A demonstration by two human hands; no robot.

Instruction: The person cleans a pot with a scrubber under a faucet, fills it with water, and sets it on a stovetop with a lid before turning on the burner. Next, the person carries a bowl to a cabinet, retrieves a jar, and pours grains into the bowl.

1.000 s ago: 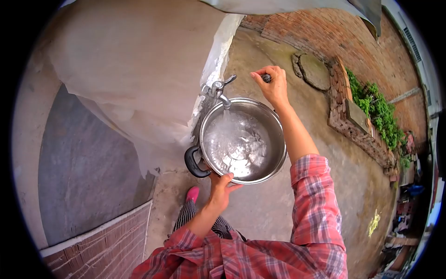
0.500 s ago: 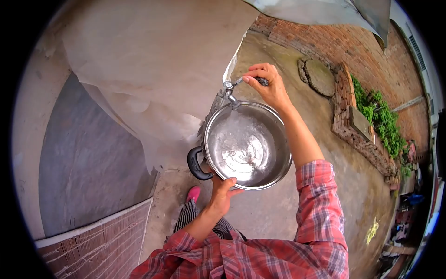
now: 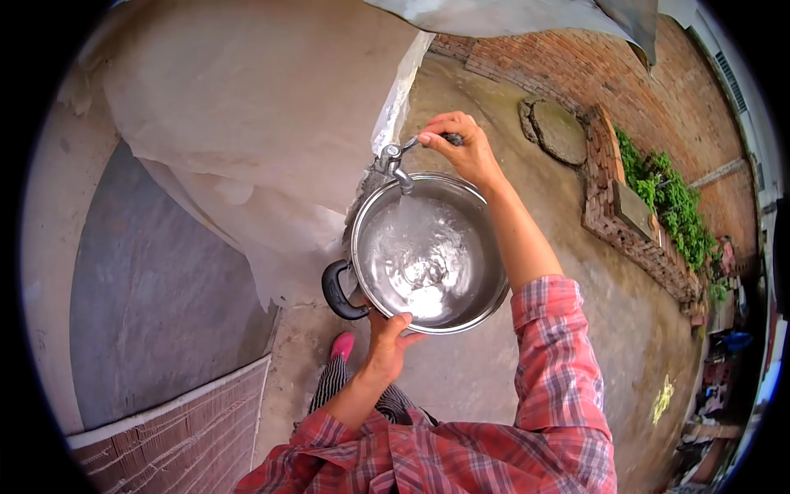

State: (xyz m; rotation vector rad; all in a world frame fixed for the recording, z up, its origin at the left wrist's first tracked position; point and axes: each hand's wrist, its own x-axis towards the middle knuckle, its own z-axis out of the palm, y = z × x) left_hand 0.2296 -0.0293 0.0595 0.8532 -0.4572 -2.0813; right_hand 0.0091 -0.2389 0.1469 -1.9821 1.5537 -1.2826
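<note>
Pot sits under running tap, above the floor. Left hand clamped on near rim, thumb over: grip firm, hold level, water adds weight. Right hand curled round dark wad, fingertips at lever: turn gently.

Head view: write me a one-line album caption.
Left hand holds a metal pot under a running tap, right hand at the lever.

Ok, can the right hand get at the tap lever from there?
Very likely yes: the right hand is right at the tap lever, nothing visible between them, though it also holds a small dark object.
</note>
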